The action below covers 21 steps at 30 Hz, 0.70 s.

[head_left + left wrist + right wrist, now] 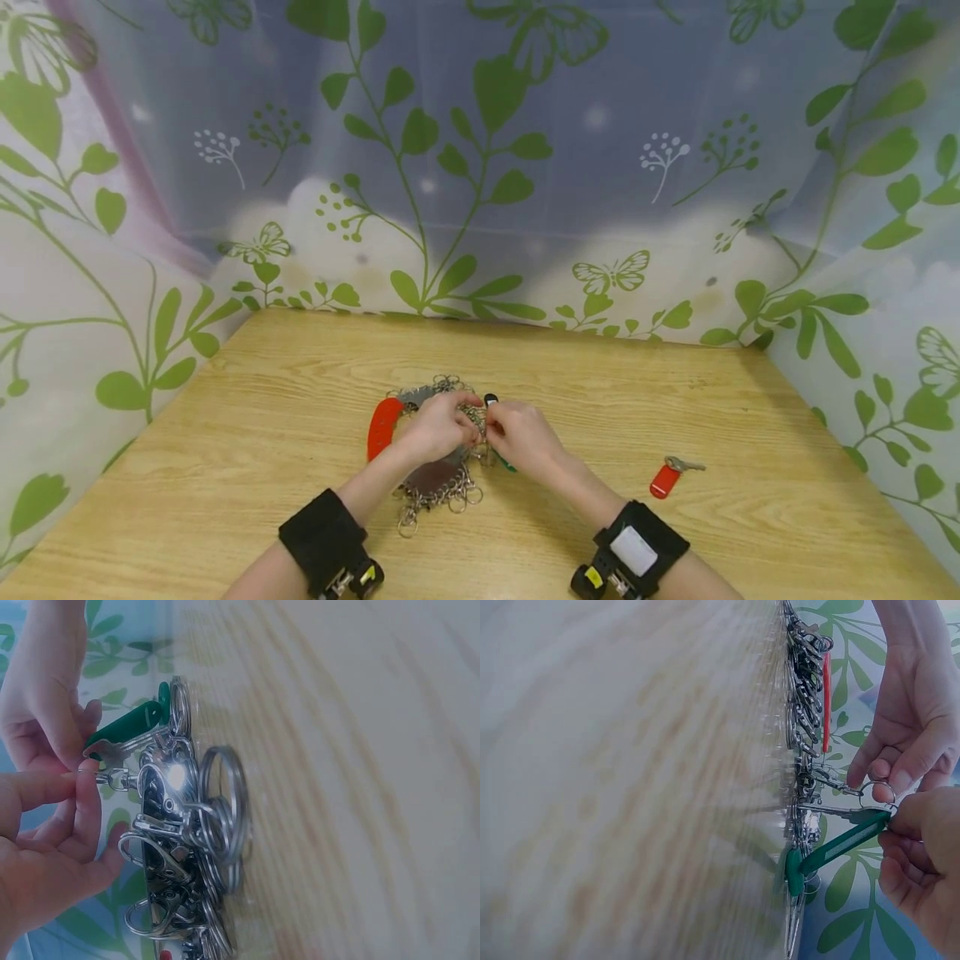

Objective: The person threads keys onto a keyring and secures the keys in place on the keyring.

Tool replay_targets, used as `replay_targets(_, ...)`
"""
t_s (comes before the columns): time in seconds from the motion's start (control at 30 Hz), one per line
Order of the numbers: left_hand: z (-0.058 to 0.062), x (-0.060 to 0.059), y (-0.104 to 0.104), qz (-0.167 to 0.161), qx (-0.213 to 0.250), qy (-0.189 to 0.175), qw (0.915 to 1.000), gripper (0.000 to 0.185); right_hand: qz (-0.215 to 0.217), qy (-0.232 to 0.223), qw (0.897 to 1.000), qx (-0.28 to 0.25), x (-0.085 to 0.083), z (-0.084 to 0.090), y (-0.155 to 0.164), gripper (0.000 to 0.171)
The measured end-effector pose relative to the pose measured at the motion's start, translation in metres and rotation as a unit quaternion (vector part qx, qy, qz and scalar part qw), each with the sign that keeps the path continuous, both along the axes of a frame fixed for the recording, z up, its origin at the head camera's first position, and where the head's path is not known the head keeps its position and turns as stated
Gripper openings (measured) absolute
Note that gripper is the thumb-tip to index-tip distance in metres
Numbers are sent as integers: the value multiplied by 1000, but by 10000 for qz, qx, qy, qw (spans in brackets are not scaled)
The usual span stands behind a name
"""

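Observation:
A heap of metal key rings and clasps lies at the middle of the wooden table, with a red curved piece at its left. My left hand pinches a small clasp and ring at the heap's top. My right hand, touching the left, pinches a key with a green tag. In the left wrist view the green tag sits just above the pinched clasp, level with the heap. A small black piece shows above my right fingers.
A key with a red tag lies alone on the table to the right of my hands. Leaf-and-butterfly printed curtains close off the back and both sides. Black camera straps sit on both wrists.

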<state>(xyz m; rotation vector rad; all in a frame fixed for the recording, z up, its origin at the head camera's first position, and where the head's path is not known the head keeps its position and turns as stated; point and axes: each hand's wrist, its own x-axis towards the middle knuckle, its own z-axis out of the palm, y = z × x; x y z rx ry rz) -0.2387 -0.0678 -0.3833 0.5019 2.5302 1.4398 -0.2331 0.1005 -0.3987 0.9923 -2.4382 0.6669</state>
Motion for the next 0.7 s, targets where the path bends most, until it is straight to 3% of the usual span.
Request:
replay_targets(0.43, 1, 0, 0, 89, 82, -51, 9999, 48, 313, 550, 9980, 39, 0, -1, 1, 15)
replay_targets(0.7, 1, 0, 1, 140, -41, -37, 9999, 52, 220, 984, 9936, 506, -1, -1, -2, 22)
